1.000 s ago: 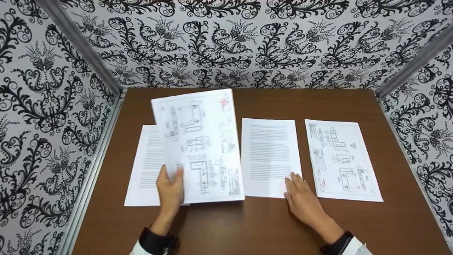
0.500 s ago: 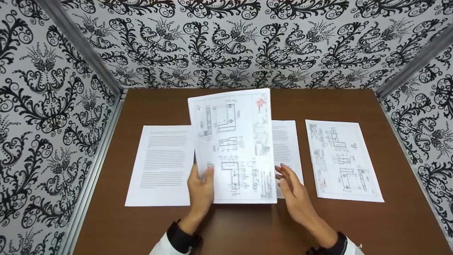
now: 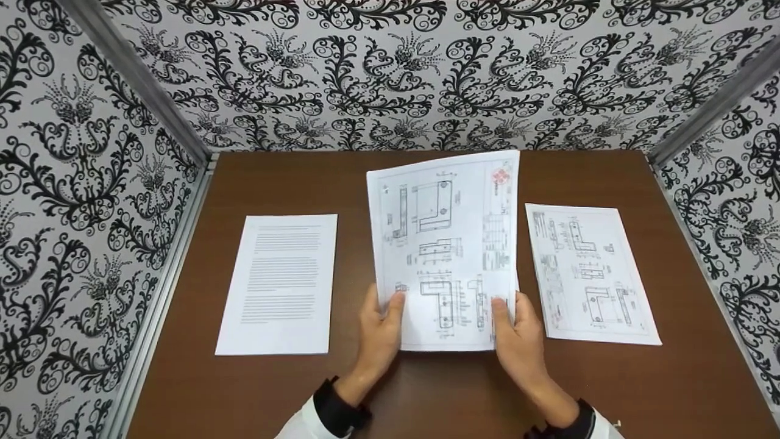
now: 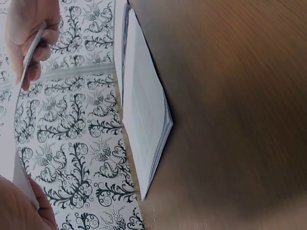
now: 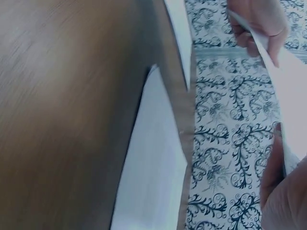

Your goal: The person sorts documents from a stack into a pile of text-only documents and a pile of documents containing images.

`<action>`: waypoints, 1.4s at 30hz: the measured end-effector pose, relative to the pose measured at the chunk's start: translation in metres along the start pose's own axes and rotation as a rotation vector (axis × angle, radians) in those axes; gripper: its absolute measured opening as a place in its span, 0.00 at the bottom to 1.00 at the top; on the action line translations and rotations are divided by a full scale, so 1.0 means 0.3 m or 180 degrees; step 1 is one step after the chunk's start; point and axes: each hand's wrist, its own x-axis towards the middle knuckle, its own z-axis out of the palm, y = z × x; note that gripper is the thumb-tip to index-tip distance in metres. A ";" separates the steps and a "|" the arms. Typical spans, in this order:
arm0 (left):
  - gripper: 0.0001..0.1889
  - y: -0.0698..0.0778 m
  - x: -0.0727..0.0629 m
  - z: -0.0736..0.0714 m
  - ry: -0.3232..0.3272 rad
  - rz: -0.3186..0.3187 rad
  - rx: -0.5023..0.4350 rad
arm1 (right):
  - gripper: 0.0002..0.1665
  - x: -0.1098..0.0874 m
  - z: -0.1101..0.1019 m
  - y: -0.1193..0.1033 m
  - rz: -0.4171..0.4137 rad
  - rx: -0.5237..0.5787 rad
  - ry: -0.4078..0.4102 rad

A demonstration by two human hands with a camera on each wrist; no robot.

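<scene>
Both hands hold a stack of paper (image 3: 463, 256) raised above the table, its top sheet printed with a technical drawing and a red mark in the upper right corner. At the lower left edge my left hand (image 3: 379, 332) grips it, thumb on the front. My right hand (image 3: 521, 341) holds the lower right edge the same way. In both wrist views the held paper looks slightly bowed. To the left lies a stack of printed text pages (image 3: 280, 280). A stack topped by another drawing (image 3: 591, 274) lies to the right. The middle text page is hidden behind the raised paper.
The brown table (image 3: 244, 396) runs back to a wall (image 3: 390, 73) with a black and white scroll pattern. Similar patterned panels stand on both sides, joined by grey metal corner posts (image 3: 146, 79).
My left hand has carried the drawing stack rightward from over the left text pages to the middle. My right hand has left the middle text page and taken hold of the stack's right edge.
</scene>
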 end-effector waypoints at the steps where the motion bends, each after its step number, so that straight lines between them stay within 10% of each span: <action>1: 0.15 0.002 -0.002 0.001 -0.0063 -0.0022 -0.0018 | 0.14 0.001 -0.001 0.007 -0.0078 -0.0027 0.0059; 8: 0.10 0.008 -0.002 -0.012 -0.0365 0.0055 0.0106 | 0.11 0.031 -0.042 0.048 -0.0428 -0.0295 0.0542; 16: 0.06 -0.042 0.043 -0.108 -0.0209 0.0783 0.0417 | 0.15 0.107 -0.206 0.085 -0.0030 -0.0540 0.0831; 26: 0.14 -0.062 0.113 -0.327 0.0163 0.1243 0.1920 | 0.18 0.200 -0.475 0.140 0.0124 -0.1126 0.1144; 32: 0.27 -0.081 0.143 -0.490 0.0281 0.0891 0.2712 | 0.19 0.236 -0.622 0.170 0.0617 -0.1249 0.0957; 42: 0.40 -0.095 0.159 -0.705 0.0397 -0.0327 0.3594 | 0.25 0.264 -0.769 0.299 0.0872 -0.1674 0.0597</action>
